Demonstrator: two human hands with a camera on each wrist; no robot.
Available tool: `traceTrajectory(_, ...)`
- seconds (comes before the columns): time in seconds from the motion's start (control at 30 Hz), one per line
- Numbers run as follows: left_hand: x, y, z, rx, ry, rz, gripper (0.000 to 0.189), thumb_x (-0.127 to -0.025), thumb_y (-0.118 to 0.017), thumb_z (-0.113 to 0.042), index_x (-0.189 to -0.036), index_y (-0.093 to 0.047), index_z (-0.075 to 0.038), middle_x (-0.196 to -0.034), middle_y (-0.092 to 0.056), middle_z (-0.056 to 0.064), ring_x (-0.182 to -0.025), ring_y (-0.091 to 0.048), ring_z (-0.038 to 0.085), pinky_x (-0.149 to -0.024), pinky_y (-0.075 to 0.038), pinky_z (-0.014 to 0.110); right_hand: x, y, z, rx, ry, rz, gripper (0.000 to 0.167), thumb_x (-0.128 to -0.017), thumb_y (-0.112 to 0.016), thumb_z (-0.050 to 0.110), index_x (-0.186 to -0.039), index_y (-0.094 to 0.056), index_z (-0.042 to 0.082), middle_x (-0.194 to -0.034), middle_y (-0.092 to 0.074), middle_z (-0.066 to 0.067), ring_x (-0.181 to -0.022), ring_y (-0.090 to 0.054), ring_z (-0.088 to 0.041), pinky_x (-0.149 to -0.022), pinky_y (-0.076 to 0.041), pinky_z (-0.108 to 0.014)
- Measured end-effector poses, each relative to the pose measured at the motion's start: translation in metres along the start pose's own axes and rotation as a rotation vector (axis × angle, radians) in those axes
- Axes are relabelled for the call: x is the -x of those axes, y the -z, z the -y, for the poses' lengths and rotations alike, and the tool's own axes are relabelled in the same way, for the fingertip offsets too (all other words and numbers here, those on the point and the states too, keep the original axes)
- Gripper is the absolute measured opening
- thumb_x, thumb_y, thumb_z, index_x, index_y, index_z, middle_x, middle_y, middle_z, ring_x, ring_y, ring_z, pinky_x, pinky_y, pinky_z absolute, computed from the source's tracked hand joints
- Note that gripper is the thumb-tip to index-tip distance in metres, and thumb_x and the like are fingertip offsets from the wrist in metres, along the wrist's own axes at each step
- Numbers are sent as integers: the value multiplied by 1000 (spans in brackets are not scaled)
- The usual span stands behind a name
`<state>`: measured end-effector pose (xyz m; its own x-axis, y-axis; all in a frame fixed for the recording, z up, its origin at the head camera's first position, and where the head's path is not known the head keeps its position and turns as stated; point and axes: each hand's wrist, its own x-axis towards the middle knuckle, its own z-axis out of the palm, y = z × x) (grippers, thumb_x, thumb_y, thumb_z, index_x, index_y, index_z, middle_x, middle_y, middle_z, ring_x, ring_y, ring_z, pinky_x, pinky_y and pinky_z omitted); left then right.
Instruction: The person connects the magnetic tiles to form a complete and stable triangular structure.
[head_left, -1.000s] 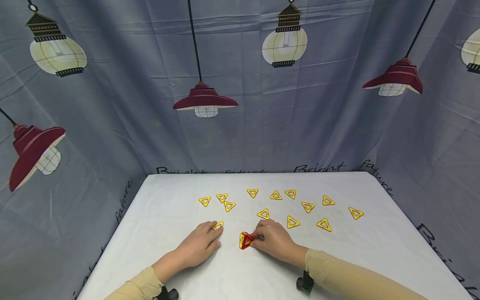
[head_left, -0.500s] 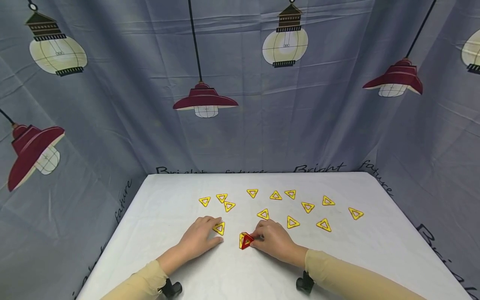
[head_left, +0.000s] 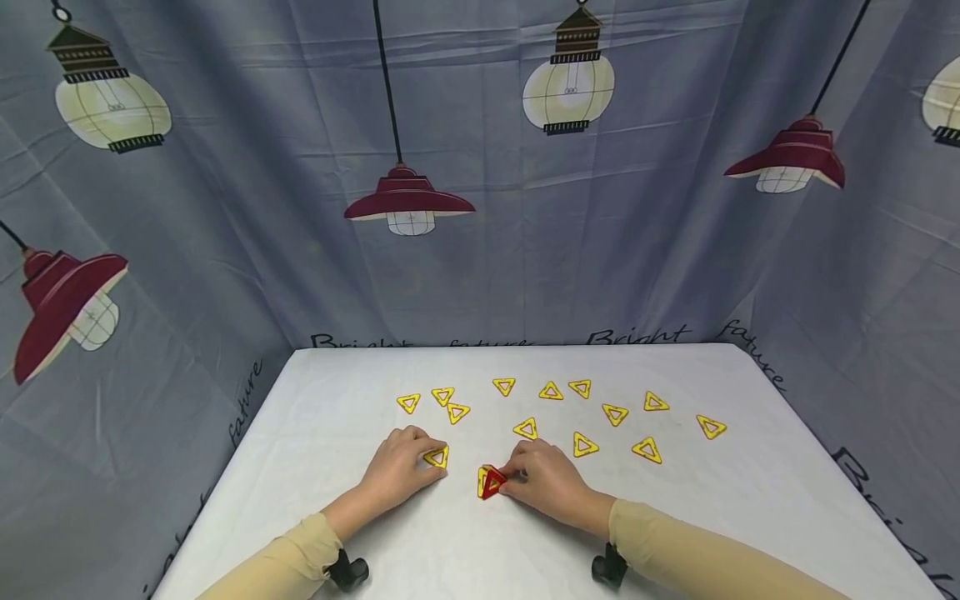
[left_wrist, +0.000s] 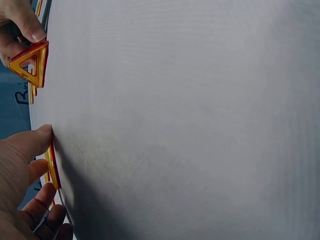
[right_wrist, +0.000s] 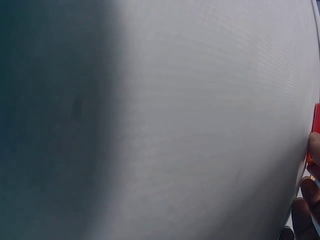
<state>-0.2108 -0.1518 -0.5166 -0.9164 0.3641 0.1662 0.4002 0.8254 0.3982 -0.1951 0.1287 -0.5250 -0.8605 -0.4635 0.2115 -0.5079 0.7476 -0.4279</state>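
Observation:
My left hand (head_left: pixel 395 468) pinches a yellow triangular magnetic tile (head_left: pixel 446 457) between thumb and fingertips, at the left of the table's middle. In the left wrist view that tile (left_wrist: pixel 52 167) shows edge-on, close over the white surface. To its right stand joined triangular tiles, a red one (head_left: pixel 488 490) leaning against a yellow one (head_left: pixel 482 481). My right hand (head_left: pixel 551 482) grips the red tile at its right side with thumb and index finger. Only the fingertips (right_wrist: pixel 314 145) and a red sliver of tile show at the edge of the right wrist view.
Several yellow triangle tiles lie flat across the far half of the white table (head_left: pixel 360 371), among them one tile (head_left: pixel 537 432) just beyond my right hand. A grey curtain (head_left: pixel 480 275) printed with lamps surrounds the table's back and sides.
My left hand first lay over the yellow tile, then lifted its fingers off and spread them around it; now thumb and fingers close on its edges. The right hand and joined tiles stay put.

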Motion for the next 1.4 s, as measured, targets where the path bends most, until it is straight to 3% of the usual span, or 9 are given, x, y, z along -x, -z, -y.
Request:
traceTrajectory(0.37, -2, -1, -1, 35, 33, 23, 40, -82, -86, -33, -119, -77, -19, -113, -62, 1, -100, -54, 21, -86, -45, 43, 0, 0, -1, -7, -4, 6, 20, -81, -88, 32, -97, -83, 21, -88, -59, 22, -82, -52, -2, -74, -47, -28)
traceTrajectory(0.8, -2, 0, -2, 42, 26, 13, 37, -84, -85, -31, -118, -78, -19, -107, -62, -1, -95, -53, 19, -82, -44, 41, 0, 1, 1, -10, -3, 0, 19, -81, -88, 31, -96, -84, 20, -88, -60, 22, -82, -53, -2, -74, -47, -28)
traceTrajectory(1.4, -3, 2, -13, 22, 23, 69, 35, -84, -85, -27, -116, -73, -19, -99, -63, -5, -88, -52, 14, -74, -45, 35, 0, 1, 1, -7, -10, 7, 18, -82, -87, 31, -96, -83, 20, -89, -60, 21, -82, -52, -2, -74, -46, -28)
